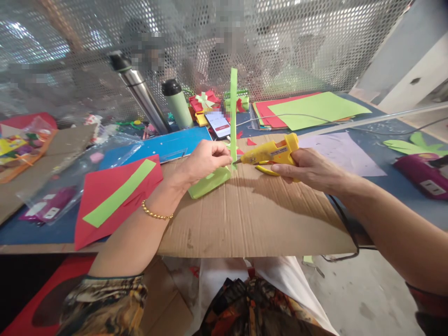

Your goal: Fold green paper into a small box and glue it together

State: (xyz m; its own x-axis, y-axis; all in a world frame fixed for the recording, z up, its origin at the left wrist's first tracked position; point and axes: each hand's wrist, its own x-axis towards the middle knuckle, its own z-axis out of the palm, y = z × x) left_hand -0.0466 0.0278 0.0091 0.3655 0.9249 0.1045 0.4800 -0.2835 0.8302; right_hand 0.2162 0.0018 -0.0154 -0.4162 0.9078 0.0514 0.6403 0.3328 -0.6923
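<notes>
A yellow glue gun (271,151) is gripped in my right hand (308,169), its nozzle pointing left at the lower end of an upright light-green paper strip (234,112). Close beside that strip, my left hand (209,161) has thumb and fingers pinched together; exactly what lies between the fingertips is hard to see. Under the left hand a small light-green paper piece (210,183), box-like in shape, rests on the brown cardboard (259,214).
Red paper (89,186) with a green strip (119,193) lies left, beside a blue folder (164,144). Behind stand a steel flask (140,91), a green bottle (178,105) and a phone (219,125). Coloured sheets (318,111) are at the back right. A cable (345,224) hangs by the cardboard.
</notes>
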